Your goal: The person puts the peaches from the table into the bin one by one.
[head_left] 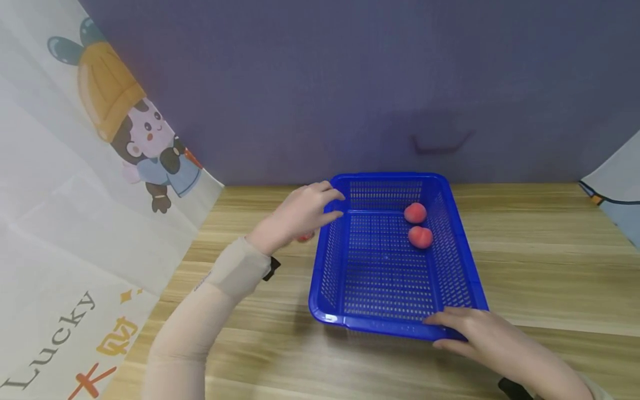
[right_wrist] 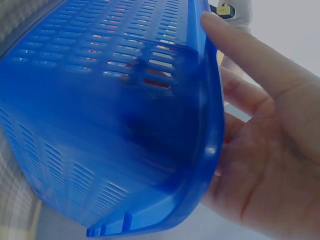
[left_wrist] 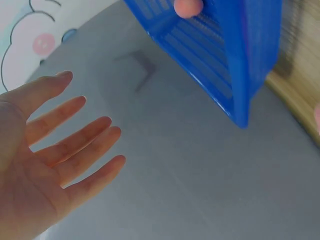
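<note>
A blue plastic basket point(head_left: 385, 325) with mesh walls stands on the wooden table. Two pinkish-red peaches, a rear peach point(head_left: 415, 213) and a nearer peach point(head_left: 420, 237), lie inside by its right wall. My left hand point(head_left: 307, 211) hovers over the basket's left rim, holding nothing; in the left wrist view its fingers point(left_wrist: 87, 140) are spread and apart from the basket. Another round red thing point(head_left: 305, 236), mostly hidden by that wrist, is left of the basket. My right hand point(head_left: 472, 333) grips the near right corner, thumb and fingers on either side of the rim point(right_wrist: 215, 135).
Behind the table rises a grey-blue panel point(head_left: 320, 94). A white sheet with a cartoon figure point(head_left: 150, 133) and lettering hangs along the left. At the far right is a black cable point(head_left: 612, 199). Wooden tabletop point(head_left: 540, 261) extends to the basket's right.
</note>
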{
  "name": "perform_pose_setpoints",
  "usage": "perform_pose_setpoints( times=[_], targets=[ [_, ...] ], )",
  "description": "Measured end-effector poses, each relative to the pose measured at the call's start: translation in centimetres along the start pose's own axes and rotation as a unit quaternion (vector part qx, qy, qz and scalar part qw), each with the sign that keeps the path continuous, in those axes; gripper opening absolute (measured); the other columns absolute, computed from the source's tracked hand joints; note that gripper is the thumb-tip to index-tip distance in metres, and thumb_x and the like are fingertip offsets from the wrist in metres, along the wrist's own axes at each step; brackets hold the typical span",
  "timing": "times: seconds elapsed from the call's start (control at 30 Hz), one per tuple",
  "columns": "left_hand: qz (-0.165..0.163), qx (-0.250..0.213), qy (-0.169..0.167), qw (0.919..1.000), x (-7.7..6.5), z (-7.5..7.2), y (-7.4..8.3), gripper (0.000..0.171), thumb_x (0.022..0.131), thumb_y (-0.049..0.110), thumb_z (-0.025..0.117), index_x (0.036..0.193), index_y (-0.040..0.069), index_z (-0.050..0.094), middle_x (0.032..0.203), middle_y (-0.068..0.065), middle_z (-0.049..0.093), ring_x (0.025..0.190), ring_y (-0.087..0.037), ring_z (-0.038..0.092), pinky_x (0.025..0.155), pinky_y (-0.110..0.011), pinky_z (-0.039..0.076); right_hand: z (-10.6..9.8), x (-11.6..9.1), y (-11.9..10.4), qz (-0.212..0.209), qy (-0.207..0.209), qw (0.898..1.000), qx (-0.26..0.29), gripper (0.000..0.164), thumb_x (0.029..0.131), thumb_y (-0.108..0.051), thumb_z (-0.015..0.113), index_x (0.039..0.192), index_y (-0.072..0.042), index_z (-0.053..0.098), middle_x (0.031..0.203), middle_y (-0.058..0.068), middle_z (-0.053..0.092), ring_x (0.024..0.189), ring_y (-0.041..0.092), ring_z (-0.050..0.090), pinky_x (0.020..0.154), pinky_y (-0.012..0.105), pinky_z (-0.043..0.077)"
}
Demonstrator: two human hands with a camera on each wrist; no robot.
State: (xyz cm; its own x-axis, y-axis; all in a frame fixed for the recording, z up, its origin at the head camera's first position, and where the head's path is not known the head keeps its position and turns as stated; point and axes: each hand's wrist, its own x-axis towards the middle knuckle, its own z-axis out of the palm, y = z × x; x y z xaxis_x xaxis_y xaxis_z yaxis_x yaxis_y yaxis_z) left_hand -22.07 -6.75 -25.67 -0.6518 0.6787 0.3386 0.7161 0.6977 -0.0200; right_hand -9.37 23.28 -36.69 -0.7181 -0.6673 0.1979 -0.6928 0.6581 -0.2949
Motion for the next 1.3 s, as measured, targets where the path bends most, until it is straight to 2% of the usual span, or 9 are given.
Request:
perform_pose_setpoints(
  times=[0.17, 0.4, 0.47, 0.63, 0.87, 1.17, 1.3],
  targets=[
    [-0.018, -0.018, 0.047, 0.9986, -1.8, 0.1, -1.9, 0.024, 0.078, 0.016, 0.066, 0.099, 0.004, 0.064, 0.092, -0.008, 0.061, 0.081, -0.021, 0.058, 0.069, -0.033, 0.048, 0.1, -0.1, 0.0, 0.0, 0.01, 1.0, -0.012, 0.025, 0.077, -0.034, 0.064, 0.097, -0.02, 0.065, 0.092, -0.002, 0.065, 0.084, 0.025, 0.062, 0.069, 0.042, 0.05],
    [-0.085, -0.031, 0.053, 0.9945, -4.3, 0.2, -3.8, 0.028, 0.076, 0.013, 0.066, 0.102, 0.001, 0.063, 0.093, -0.012, 0.061, 0.086, -0.026, 0.057, 0.071, -0.038, 0.049, 0.1, -0.1, 0.0, -0.002, 0.017, 1.0, -0.016, 0.024, 0.077, -0.034, 0.064, 0.097, -0.02, 0.065, 0.091, -0.003, 0.065, 0.083, 0.024, 0.062, 0.068, 0.041, 0.05],
    [-0.107, -0.035, 0.044, 0.9927, -4.9, 0.5, -4.3, 0.03, 0.076, 0.012, 0.066, 0.104, 0.001, 0.062, 0.094, -0.014, 0.06, 0.085, -0.027, 0.057, 0.07, -0.039, 0.048, 0.1, -0.1, -0.1, 0.0, 0.013, 1.0, -0.014, 0.024, 0.077, -0.034, 0.064, 0.097, -0.02, 0.065, 0.091, -0.003, 0.065, 0.084, 0.025, 0.062, 0.069, 0.041, 0.05],
    [-0.16, -0.059, 0.017, 0.9852, -6.5, 1.4, -5.8, 0.038, 0.077, 0.012, 0.066, 0.112, -0.001, 0.056, 0.101, -0.017, 0.058, 0.093, -0.031, 0.055, 0.08, -0.041, 0.046, 0.0, -0.1, -0.1, 0.01, -0.004, 1.0, -0.003, 0.025, 0.079, -0.035, 0.062, 0.098, -0.019, 0.065, 0.093, -0.001, 0.065, 0.085, 0.026, 0.062, 0.07, 0.042, 0.049],
    [-0.186, -0.073, 0.018, 0.9797, -8.5, 3.2, -8.0, 0.038, 0.079, 0.011, 0.064, 0.113, -0.004, 0.054, 0.109, -0.022, 0.055, 0.102, -0.036, 0.051, 0.088, -0.045, 0.041, -0.1, 0.0, -0.2, 0.021, -0.013, 1.0, 0.002, 0.025, 0.079, -0.035, 0.062, 0.099, -0.02, 0.065, 0.095, 0.0, 0.065, 0.087, 0.027, 0.061, 0.07, 0.044, 0.049],
    [-0.256, -0.078, -0.026, 0.9631, -10.3, 5.6, -10.1, 0.036, 0.082, 0.017, 0.061, 0.111, -0.005, 0.055, 0.107, -0.024, 0.053, 0.095, -0.038, 0.053, 0.08, -0.047, 0.044, 0.0, 0.0, -0.2, 0.025, -0.016, 1.0, 0.002, 0.026, 0.079, -0.036, 0.062, 0.099, -0.02, 0.065, 0.095, 0.0, 0.065, 0.087, 0.027, 0.061, 0.07, 0.044, 0.049],
    [-0.289, -0.092, -0.048, 0.9518, -11.1, 6.7, -11.0, 0.039, 0.083, 0.019, 0.059, 0.112, -0.006, 0.054, 0.109, -0.025, 0.051, 0.097, -0.039, 0.052, 0.081, -0.048, 0.043, 0.0, 0.0, -0.2, 0.026, -0.017, 1.0, 0.001, 0.026, 0.079, -0.036, 0.062, 0.099, -0.019, 0.065, 0.095, 0.0, 0.065, 0.087, 0.027, 0.061, 0.07, 0.044, 0.049]
  ],
)
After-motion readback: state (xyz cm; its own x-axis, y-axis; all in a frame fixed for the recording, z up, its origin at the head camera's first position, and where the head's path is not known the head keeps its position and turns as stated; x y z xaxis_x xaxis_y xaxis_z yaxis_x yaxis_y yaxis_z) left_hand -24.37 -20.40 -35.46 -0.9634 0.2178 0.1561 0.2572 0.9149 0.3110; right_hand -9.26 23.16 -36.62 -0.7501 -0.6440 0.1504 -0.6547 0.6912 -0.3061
